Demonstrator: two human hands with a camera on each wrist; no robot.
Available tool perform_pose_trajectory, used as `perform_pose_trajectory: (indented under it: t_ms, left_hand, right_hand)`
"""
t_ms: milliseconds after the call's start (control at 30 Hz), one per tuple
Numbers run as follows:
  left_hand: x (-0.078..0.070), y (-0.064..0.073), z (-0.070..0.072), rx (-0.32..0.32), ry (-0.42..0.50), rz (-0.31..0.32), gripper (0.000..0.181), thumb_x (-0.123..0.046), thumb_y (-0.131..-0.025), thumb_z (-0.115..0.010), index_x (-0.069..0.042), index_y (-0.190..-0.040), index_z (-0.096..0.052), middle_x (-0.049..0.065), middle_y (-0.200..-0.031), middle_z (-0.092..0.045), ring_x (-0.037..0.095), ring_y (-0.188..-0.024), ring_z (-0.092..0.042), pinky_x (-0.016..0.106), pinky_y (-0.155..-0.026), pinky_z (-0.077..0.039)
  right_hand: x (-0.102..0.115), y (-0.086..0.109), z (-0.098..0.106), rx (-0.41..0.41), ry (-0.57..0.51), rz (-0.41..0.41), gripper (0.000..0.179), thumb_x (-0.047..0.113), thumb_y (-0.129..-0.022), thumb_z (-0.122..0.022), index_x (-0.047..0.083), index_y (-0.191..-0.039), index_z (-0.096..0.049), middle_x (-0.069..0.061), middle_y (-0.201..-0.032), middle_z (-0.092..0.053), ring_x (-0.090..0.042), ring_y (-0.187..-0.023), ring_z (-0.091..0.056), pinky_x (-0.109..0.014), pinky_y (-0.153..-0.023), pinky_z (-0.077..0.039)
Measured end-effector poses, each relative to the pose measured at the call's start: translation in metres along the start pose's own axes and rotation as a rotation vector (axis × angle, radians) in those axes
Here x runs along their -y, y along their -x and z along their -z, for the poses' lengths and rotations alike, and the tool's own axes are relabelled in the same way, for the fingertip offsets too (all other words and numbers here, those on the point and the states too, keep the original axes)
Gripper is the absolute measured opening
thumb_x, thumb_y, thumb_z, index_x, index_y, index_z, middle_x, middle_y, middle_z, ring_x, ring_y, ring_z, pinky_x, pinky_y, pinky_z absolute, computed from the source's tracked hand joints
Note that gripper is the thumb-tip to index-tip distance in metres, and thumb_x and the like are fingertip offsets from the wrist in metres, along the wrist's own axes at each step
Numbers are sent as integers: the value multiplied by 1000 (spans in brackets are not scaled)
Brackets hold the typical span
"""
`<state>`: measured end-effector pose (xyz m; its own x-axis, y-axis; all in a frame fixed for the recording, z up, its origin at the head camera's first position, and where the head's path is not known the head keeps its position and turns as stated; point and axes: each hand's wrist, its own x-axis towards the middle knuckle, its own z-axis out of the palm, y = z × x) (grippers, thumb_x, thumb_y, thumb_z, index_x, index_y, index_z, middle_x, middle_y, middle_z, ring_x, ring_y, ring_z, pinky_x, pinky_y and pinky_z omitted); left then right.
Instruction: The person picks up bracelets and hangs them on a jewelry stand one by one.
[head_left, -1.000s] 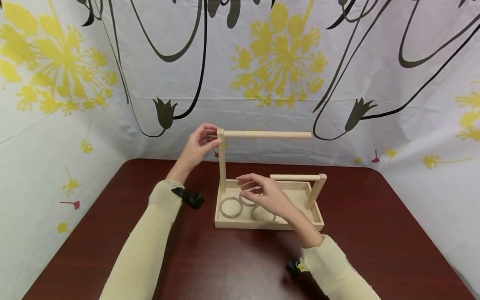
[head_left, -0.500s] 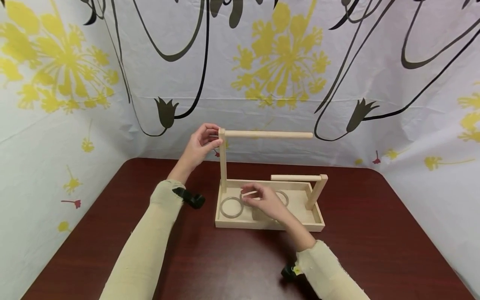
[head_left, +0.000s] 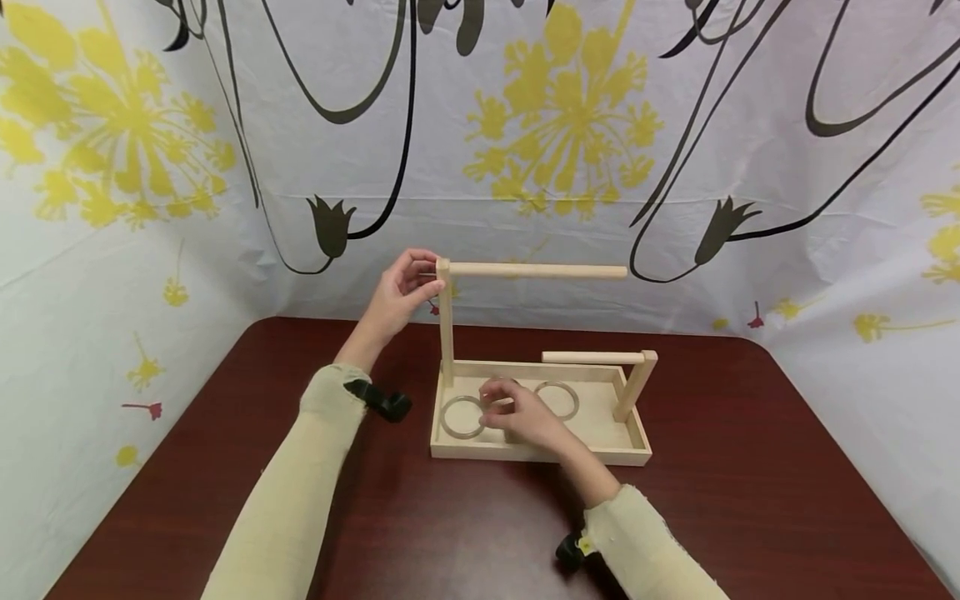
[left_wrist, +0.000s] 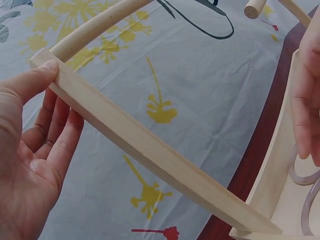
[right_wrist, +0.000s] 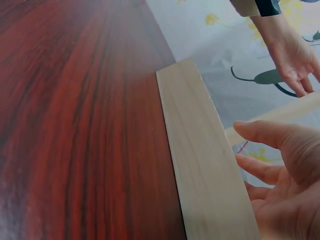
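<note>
My left hand [head_left: 397, 292] pinches the top of a tall wooden post [head_left: 446, 333], thumb in front and fingers behind, plain in the left wrist view. The post rises from the left end of a shallow wooden tray [head_left: 540, 454] and carries a long horizontal dowel [head_left: 540, 271]. Low over the tray is my right hand [head_left: 528, 417], fingers loosely bent; thumb and fingertips stand apart in the right wrist view, with nothing seen between them. A translucent ring [head_left: 443, 417] lies just left of its fingertips, another ring [head_left: 577, 403] to its right. A further ring is mostly hidden behind the hand.
A shorter post [head_left: 633, 387] with a lower dowel [head_left: 592, 357] stands at the tray's right end, its dowel pointing left. The tray sits on a dark red table [head_left: 480, 533]. A patterned cloth [head_left: 480, 167] hangs behind and at both sides.
My right hand has come down and slightly left toward the rings, uncovering the right-hand ring. The left hand has kept its hold on the post.
</note>
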<state>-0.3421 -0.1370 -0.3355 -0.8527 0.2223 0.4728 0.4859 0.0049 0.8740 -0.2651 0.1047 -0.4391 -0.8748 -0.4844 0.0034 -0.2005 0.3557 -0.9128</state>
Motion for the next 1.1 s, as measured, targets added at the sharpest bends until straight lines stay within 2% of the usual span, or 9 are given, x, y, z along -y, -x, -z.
perform_pose_trajectory:
  t_ms: [233, 367, 467, 567, 800, 1100]
  left_hand:
    - [2, 1, 2, -3, 2, -10, 33, 4, -95, -60, 7, -125, -48, 0, -111, -64, 7, -99, -64, 21, -89, -52]
    - [2, 2, 2, -3, -3, -14, 33, 4, -95, -61, 6, -125, -49, -1, -111, -64, 7, -100, -63, 20, -90, -52]
    - [1, 3, 2, 0, -1, -22, 32, 4, -95, -60, 6, -125, -49, -5, -110, -63, 7, -100, -63, 20, -90, -52]
    - [1, 3, 2, 1, 6, -26, 32, 5, -95, -60, 6, -125, -48, -5, -110, -63, 7, -100, -63, 20, -90, -52]
    - [1, 4, 1, -5, 6, -23, 32, 5, -95, -60, 5, -124, -49, -4, -110, -63, 7, -98, -63, 19, -88, -52]
    - [2, 3, -1, -3, 6, -21, 29, 4, -95, -60, 2, -123, -51, -5, -109, -63, 8, -97, -63, 19, -87, -52]
  right_hand:
    - [2, 1, -9, 6, 12, 70, 49, 3, -85, -74, -8, -129, -56, -25, -130, -49, -48, -117, -60, -45, -99, -54]
    - [4, 5, -12, -39, 15, 38, 50, 6, -83, -76, -3, -129, -58, -22, -131, -51, -47, -118, -61, -39, -92, -57]
    - [4, 6, -14, -73, 1, 7, 49, 6, -83, -76, -1, -128, -59, -21, -135, -50, -46, -118, -60, -39, -92, -57]
    - [3, 5, -14, -101, -29, -9, 48, 6, -84, -75, 1, -129, -59, -21, -138, -51, -46, -120, -59, -43, -96, -55]
    - [0, 2, -15, -110, -52, 55, 47, 5, -86, -73, -5, -128, -56, -29, -132, -58, -47, -122, -57, -50, -106, -48]
    - [-1, -3, -15, -125, -109, -2, 50, 4, -85, -75, -4, -130, -56, -28, -135, -57, -43, -127, -55, -47, -110, -46]
